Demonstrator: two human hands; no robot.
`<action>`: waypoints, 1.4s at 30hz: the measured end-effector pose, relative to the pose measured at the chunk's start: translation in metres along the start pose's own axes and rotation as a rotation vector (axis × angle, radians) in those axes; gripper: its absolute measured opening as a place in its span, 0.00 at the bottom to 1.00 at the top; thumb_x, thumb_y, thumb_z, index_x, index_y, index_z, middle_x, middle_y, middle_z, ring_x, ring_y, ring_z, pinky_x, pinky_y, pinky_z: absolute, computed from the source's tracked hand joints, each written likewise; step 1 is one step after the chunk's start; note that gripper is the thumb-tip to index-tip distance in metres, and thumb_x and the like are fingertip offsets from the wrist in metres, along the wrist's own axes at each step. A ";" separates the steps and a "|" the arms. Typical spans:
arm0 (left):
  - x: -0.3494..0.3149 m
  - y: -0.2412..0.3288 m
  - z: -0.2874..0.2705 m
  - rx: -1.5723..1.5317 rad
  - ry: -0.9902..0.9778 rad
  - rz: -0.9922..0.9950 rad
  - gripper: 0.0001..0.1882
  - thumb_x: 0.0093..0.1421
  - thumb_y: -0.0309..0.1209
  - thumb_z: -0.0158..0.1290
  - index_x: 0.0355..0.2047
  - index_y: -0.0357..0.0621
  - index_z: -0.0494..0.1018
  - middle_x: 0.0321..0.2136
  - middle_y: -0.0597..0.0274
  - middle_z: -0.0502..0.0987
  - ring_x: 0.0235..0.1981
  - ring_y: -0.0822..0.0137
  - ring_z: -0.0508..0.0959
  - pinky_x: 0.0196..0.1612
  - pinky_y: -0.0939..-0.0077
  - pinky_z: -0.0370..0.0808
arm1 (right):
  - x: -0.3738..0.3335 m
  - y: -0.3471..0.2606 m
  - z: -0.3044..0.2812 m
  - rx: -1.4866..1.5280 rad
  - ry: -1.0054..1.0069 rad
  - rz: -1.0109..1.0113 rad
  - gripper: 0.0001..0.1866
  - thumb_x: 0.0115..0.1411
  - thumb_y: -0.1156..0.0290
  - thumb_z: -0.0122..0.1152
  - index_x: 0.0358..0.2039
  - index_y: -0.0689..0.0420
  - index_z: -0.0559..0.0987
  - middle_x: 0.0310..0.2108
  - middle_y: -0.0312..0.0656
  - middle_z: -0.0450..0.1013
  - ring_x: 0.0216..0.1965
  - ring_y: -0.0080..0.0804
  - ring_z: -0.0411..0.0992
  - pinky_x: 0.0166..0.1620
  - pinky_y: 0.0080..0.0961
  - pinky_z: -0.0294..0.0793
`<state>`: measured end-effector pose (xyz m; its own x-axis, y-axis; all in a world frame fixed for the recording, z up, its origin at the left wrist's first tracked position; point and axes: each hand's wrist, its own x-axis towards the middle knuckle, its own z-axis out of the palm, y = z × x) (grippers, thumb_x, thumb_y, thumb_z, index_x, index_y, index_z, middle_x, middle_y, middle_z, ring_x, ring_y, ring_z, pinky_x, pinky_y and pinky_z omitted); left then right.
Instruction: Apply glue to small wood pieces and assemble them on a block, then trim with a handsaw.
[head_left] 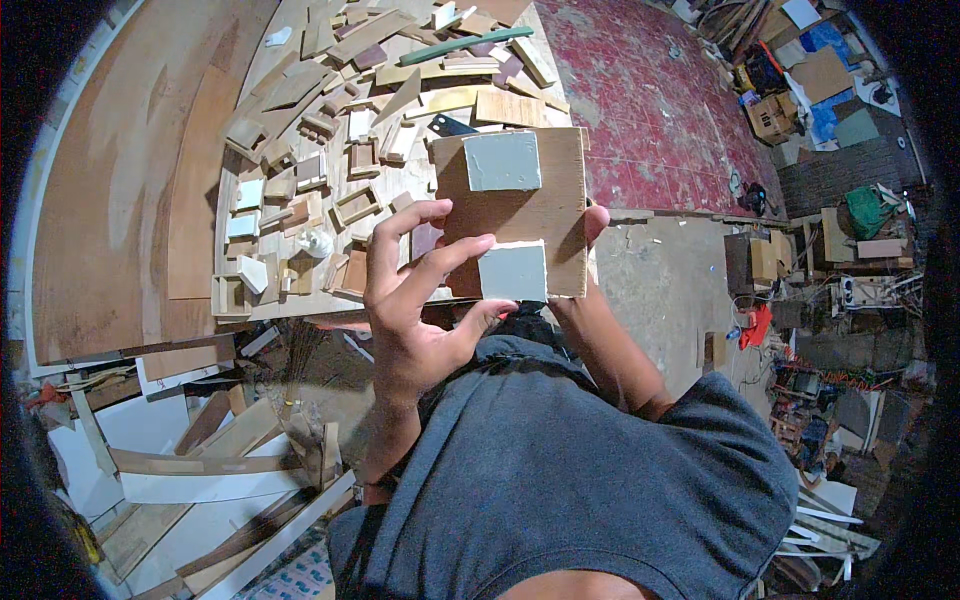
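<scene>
A square brown wooden board [515,215] is held up in front of my chest. Two white rectangular pieces lie on its face: an upper white piece [502,162] near the far edge and a lower white piece [514,271] at the near edge. My left hand [420,300] pinches the lower piece, with a fingertip at its top left corner and the thumb at its bottom edge. The other fingers reach toward the board's left side. Most of my right hand [597,222] is hidden behind the board; it grips the right edge, fingertips showing there.
Beyond the board, a worktable [225,300] carries many wood offcuts, small wooden boxes, a green strip [467,46] and a white glue bottle [315,243]. A large plywood sheet [110,200] stands at left. Scrap boards [210,485] pile up lower left; clutter lines the right side.
</scene>
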<state>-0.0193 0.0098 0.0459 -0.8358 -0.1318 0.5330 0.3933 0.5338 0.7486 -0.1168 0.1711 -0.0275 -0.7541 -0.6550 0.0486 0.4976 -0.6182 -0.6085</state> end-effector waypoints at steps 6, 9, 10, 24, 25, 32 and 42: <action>0.003 -0.005 0.000 0.012 -0.017 -0.018 0.29 0.36 0.34 0.72 0.43 0.50 0.79 0.50 0.50 0.67 0.50 0.55 0.71 0.47 0.65 0.77 | 0.006 -0.003 0.003 -0.019 -0.033 0.022 0.64 0.36 0.29 0.67 0.63 0.62 0.57 0.60 0.58 0.60 0.57 0.48 0.65 0.57 0.45 0.69; 0.004 -0.008 0.001 0.026 -0.017 0.007 0.30 0.36 0.33 0.72 0.43 0.47 0.78 0.50 0.50 0.67 0.50 0.55 0.71 0.47 0.66 0.76 | 0.009 -0.004 0.005 -0.029 -0.053 0.036 0.64 0.36 0.29 0.67 0.64 0.62 0.56 0.60 0.59 0.59 0.58 0.49 0.65 0.57 0.45 0.69; 0.005 -0.007 0.002 0.027 -0.015 0.006 0.30 0.36 0.33 0.72 0.43 0.47 0.78 0.50 0.50 0.67 0.50 0.55 0.71 0.47 0.66 0.76 | 0.011 -0.005 0.005 -0.033 -0.060 0.041 0.64 0.36 0.28 0.66 0.64 0.63 0.56 0.61 0.59 0.59 0.58 0.49 0.65 0.57 0.45 0.69; -0.005 -0.008 0.029 0.067 0.229 0.009 0.10 0.47 0.28 0.65 0.31 0.45 0.82 0.31 0.60 0.80 0.33 0.63 0.76 0.38 0.72 0.71 | 0.020 -0.014 0.010 -0.084 -0.134 0.042 0.57 0.41 0.38 0.69 0.62 0.65 0.59 0.58 0.55 0.63 0.57 0.43 0.67 0.58 0.39 0.68; -0.007 -0.008 0.030 0.060 0.239 -0.012 0.09 0.47 0.28 0.65 0.31 0.45 0.82 0.32 0.60 0.80 0.33 0.62 0.76 0.39 0.72 0.71 | 0.017 -0.016 0.008 -0.116 -0.088 0.058 0.55 0.41 0.39 0.69 0.61 0.65 0.61 0.57 0.54 0.65 0.56 0.43 0.68 0.58 0.38 0.69; -0.018 -0.014 0.033 0.077 0.273 -0.065 0.11 0.48 0.26 0.63 0.33 0.39 0.80 0.32 0.56 0.80 0.34 0.59 0.77 0.39 0.69 0.73 | 0.019 -0.020 0.014 -0.311 -0.049 0.006 0.49 0.43 0.48 0.71 0.59 0.65 0.63 0.56 0.52 0.66 0.54 0.38 0.68 0.57 0.36 0.68; -0.039 -0.020 0.041 -0.287 0.335 -0.337 0.23 0.56 0.29 0.60 0.49 0.31 0.69 0.38 0.49 0.79 0.40 0.62 0.79 0.47 0.72 0.73 | 0.020 -0.010 0.020 -0.557 0.094 -0.075 0.39 0.41 0.65 0.77 0.53 0.66 0.71 0.46 0.44 0.73 0.49 0.29 0.70 0.50 0.27 0.73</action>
<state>-0.0099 0.0388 -0.0060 -0.7841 -0.5396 0.3067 0.2529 0.1735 0.9518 -0.1280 0.1556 -0.0041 -0.8264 -0.5606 0.0522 0.1598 -0.3225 -0.9330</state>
